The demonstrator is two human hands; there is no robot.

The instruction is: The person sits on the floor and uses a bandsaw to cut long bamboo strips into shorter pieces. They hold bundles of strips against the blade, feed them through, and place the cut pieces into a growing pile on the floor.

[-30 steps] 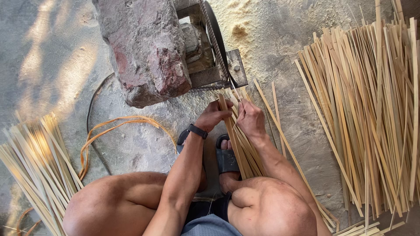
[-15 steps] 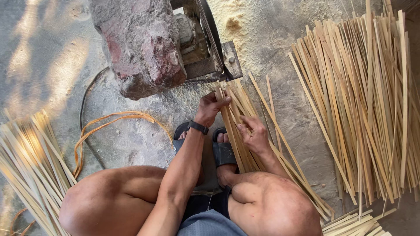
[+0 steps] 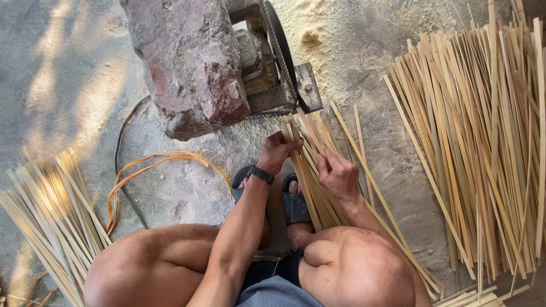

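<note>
My left hand [image 3: 277, 152] is closed around the top ends of a bundle of bamboo strips [image 3: 315, 187], which lies just in front of my sandalled feet and fans toward the machine [image 3: 273, 68] at twelve o'clock. My right hand [image 3: 340, 176] rests on the same bundle, fingers curled about a few strips. A big pile of strips [image 3: 483, 142] lies at three o'clock, a smaller pile [image 3: 51, 216] at eight.

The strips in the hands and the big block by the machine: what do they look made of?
The strips, touched by the left hand and right hand, look like split bamboo or similar wood: pale yellow, thin, flat, matte, straight-grained. The block seems rough stone or concrete: grey with reddish patches, an uneven, pitted surface.
</note>
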